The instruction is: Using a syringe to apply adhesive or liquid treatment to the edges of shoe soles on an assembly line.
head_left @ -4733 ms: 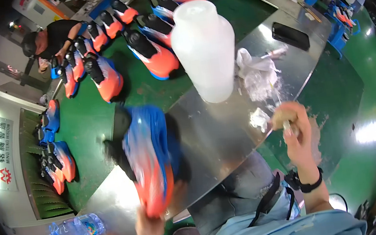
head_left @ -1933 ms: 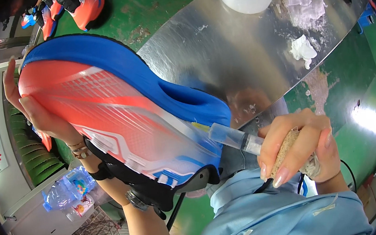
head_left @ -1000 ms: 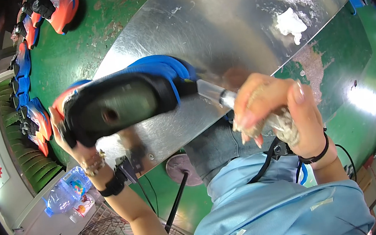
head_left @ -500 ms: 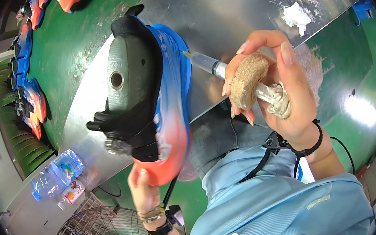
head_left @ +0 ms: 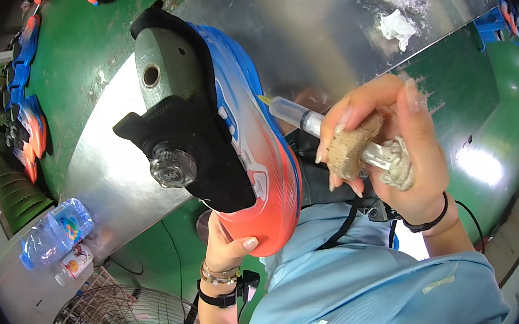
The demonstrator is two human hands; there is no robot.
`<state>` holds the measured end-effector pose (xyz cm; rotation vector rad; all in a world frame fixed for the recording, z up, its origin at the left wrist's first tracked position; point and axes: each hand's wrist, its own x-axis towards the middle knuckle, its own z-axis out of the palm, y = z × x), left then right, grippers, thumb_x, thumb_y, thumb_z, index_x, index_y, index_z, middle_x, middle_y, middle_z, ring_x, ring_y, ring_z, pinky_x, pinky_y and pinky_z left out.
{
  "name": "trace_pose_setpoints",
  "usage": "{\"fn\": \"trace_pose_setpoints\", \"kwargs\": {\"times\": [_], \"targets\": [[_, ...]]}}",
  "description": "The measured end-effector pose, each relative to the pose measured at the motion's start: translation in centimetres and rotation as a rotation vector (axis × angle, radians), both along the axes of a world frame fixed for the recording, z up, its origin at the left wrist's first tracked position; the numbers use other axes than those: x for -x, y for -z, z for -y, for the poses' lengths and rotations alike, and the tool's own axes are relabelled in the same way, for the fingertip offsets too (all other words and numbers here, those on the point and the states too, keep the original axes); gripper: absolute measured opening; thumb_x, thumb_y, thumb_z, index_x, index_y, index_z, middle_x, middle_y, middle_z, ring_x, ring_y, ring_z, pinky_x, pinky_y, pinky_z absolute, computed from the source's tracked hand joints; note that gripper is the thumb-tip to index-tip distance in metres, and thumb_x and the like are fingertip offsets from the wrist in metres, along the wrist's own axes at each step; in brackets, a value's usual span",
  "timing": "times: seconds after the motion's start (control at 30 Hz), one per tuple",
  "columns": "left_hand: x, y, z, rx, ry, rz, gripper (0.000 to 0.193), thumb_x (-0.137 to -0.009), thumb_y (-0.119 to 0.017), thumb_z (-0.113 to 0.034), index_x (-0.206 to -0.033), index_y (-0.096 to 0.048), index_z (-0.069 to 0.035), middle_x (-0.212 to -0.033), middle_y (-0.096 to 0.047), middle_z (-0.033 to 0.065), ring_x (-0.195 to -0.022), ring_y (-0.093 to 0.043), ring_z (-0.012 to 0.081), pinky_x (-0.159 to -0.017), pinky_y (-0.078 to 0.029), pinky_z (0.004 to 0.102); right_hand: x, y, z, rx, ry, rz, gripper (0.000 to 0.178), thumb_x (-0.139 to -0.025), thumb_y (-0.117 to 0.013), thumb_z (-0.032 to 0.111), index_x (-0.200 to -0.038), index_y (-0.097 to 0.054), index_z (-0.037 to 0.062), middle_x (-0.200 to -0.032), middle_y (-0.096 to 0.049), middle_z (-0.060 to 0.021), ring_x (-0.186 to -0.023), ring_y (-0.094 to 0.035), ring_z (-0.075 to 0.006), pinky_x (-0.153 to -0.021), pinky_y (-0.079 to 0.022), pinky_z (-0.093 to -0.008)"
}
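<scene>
A running shoe (head_left: 272,218), orange at the toe and blue toward the heel, is tilted in front of me. My left hand (head_left: 230,245) grips it at the toe, thumb on top. Inside the shoe's opening sits a dark green shoe last (head_left: 157,61) with a round hole, and the black collar and tongue (head_left: 200,143) lie around it. In my right hand (head_left: 391,140) is a syringe (head_left: 292,112) with a yellow tip, pointing at the shoe's blue side. A brown sponge-like piece (head_left: 354,146) surrounds the syringe, and a greyish lump (head_left: 397,165) sits at its rear end.
Behind the shoe lies a metal sheet (head_left: 315,34) on the green table (head_left: 88,60). White crumpled scraps (head_left: 398,28) rest at the far right. More shoes (head_left: 28,124) line the left. Plastic bottles (head_left: 59,233) lie at the lower left, above a wire fan (head_left: 124,318).
The shoe has turned, its toe swinging right along with my left hand. My right hand has come slightly lower with the syringe, whose tip stays close to the shoe's side.
</scene>
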<state>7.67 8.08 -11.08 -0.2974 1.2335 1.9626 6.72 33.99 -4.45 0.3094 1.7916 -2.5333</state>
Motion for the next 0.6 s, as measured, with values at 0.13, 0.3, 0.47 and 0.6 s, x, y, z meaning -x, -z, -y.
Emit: {"fn": "trace_pose_setpoints", "kwargs": {"times": [0.13,0.3,0.47,0.6], "targets": [[-0.6,0.9,-0.7,-0.083,-0.047,0.007,0.054,-0.06,-0.076,-0.015,-0.103,-0.055,0.009,-0.097,-0.062,0.0154,-0.089,-0.061,0.0202,-0.082,-0.047,0.0319,-0.7,-1.2,-0.1,0.032,-0.033,0.069,0.052,-0.094,-0.012,0.043,-0.09,-0.044,0.0024,-0.073,-0.054,-0.0209,-0.049,-0.052,-0.0194,-0.04,-0.041,-0.0232],[-1.4,2.8,-1.9,-0.283,-0.034,0.131,0.065,-0.059,-0.076,-0.015,-0.113,-0.049,0.009,-0.11,-0.057,0.0165,-0.102,-0.056,0.0239,-0.091,-0.041,0.0361,-2.9,-2.5,-0.5,-0.078,-0.085,0.108,0.052,-0.093,-0.011,0.046,-0.092,-0.042,0.0034,-0.07,-0.052,-0.0206,-0.049,-0.053,-0.022,-0.039,-0.043,-0.0244],[-1.0,4.0,-5.1,-0.48,0.031,0.231,0.075,-0.06,-0.074,-0.01,-0.124,-0.038,0.001,-0.12,-0.05,0.0124,-0.112,-0.048,0.0246,-0.095,-0.038,0.0378,-5.0,-3.8,-0.6,-0.152,0.038,-0.02,0.046,-0.094,-0.016,0.042,-0.092,-0.042,0.0047,-0.069,-0.051,-0.0212,-0.047,-0.052,-0.0224,-0.042,-0.045,-0.0268],[-0.3,4.9,-9.1,-0.601,0.021,0.309,0.074,-0.059,-0.075,-0.008,-0.123,-0.039,-0.004,-0.117,-0.05,0.0085,-0.111,-0.048,0.0243,-0.093,-0.041,0.0392,-5.8,-4.9,-1.5,-0.192,0.0,-0.152,0.041,-0.095,-0.012,0.038,-0.096,-0.04,0.0083,-0.07,-0.052,-0.0219,-0.045,-0.048,-0.0213,-0.048,-0.045,-0.027]]}}
